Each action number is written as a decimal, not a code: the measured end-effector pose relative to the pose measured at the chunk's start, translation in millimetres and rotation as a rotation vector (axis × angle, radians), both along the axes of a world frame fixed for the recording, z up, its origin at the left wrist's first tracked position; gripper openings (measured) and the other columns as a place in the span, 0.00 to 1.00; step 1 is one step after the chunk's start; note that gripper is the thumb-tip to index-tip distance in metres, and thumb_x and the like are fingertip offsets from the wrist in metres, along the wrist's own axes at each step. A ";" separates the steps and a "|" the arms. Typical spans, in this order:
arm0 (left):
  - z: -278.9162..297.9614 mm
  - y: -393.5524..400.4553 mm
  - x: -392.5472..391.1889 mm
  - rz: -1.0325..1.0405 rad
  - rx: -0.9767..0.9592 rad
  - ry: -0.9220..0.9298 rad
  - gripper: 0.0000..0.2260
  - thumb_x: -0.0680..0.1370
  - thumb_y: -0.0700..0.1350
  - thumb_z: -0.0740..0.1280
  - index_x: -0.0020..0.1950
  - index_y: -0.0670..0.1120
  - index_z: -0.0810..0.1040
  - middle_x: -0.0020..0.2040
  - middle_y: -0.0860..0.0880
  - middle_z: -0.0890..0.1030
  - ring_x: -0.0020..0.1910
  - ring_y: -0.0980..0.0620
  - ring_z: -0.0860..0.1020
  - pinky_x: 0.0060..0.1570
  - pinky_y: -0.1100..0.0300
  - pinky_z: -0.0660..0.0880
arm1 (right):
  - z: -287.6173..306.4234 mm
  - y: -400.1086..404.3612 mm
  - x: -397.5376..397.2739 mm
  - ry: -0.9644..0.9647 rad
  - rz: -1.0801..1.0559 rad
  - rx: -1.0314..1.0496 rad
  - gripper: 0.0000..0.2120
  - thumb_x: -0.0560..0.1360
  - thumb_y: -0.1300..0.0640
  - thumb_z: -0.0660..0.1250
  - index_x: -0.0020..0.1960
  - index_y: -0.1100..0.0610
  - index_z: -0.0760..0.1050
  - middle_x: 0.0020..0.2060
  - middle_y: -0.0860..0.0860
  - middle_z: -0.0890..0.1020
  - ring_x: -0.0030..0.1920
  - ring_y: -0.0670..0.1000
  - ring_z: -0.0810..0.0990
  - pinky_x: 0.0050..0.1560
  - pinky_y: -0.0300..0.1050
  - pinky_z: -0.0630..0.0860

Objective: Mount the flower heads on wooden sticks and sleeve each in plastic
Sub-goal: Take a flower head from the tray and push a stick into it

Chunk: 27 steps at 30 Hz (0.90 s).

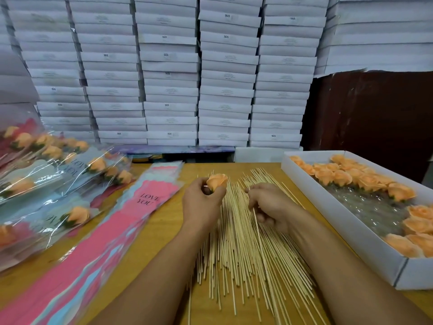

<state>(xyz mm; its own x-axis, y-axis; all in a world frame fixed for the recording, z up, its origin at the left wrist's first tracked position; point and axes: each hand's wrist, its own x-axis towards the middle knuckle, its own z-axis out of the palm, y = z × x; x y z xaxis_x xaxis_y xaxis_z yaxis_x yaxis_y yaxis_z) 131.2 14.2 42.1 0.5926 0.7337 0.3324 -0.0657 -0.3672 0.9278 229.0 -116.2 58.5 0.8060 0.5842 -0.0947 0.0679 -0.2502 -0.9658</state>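
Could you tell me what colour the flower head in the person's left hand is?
The soft artificial flower head held by the left hand is pale orange, seen in the head view.

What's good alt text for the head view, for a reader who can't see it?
Left hand holds an orange flower head while the right hand pinches one wooden stick above a spread of sticks. White box of flower heads at right, sleeved flowers at left.

Two bare forearms, hands (203,202) unadorned, sleeveless

two hands (202,202), one held flower head (217,181), one white tray (346,221), sticks (246,254) uncountable.
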 end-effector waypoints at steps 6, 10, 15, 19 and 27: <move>8.3 1.9 -2.7 -0.175 -0.492 -0.238 0.18 0.79 0.37 0.63 0.67 0.53 0.71 0.40 0.41 0.83 0.30 0.51 0.78 0.30 0.59 0.74 | 2.5 8.1 -27.4 -0.072 0.143 0.122 0.11 0.85 0.59 0.54 0.58 0.53 0.75 0.23 0.46 0.70 0.20 0.44 0.64 0.19 0.38 0.62; 16.3 8.8 -8.4 -0.305 -0.791 -0.344 0.15 0.82 0.40 0.62 0.66 0.36 0.74 0.34 0.41 0.81 0.28 0.53 0.76 0.28 0.63 0.74 | 5.0 9.7 -49.0 -0.144 0.245 0.238 0.13 0.86 0.57 0.55 0.58 0.48 0.78 0.23 0.47 0.67 0.20 0.44 0.63 0.19 0.38 0.61; 20.2 16.8 -10.7 -0.356 -0.971 -0.417 0.18 0.82 0.44 0.64 0.67 0.35 0.73 0.36 0.43 0.82 0.30 0.55 0.73 0.27 0.66 0.72 | 7.8 11.5 -63.7 -0.178 0.303 0.323 0.16 0.85 0.60 0.58 0.55 0.42 0.79 0.22 0.49 0.68 0.19 0.45 0.62 0.19 0.37 0.60; 20.6 16.1 -8.3 -0.353 -0.942 -0.444 0.15 0.81 0.44 0.65 0.64 0.37 0.75 0.35 0.43 0.82 0.29 0.56 0.73 0.26 0.67 0.70 | 10.2 10.3 -68.9 -0.211 0.329 0.335 0.14 0.85 0.61 0.59 0.59 0.43 0.77 0.22 0.42 0.76 0.19 0.41 0.64 0.19 0.37 0.61; 20.9 10.8 -8.3 -0.359 -0.837 -0.466 0.03 0.81 0.41 0.66 0.53 0.43 0.77 0.36 0.42 0.83 0.31 0.53 0.73 0.28 0.65 0.70 | 10.8 10.1 -69.5 -0.178 0.309 0.344 0.14 0.85 0.60 0.59 0.60 0.43 0.78 0.21 0.48 0.68 0.17 0.43 0.63 0.18 0.35 0.61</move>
<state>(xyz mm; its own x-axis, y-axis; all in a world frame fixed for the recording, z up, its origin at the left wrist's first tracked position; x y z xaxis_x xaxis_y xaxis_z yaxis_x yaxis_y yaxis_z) 122.9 25.0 63.0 0.7657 0.6413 0.0488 -0.4645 0.4988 0.7317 159.5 -106.1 69.2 0.5763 0.7717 0.2689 0.2602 0.1386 -0.9556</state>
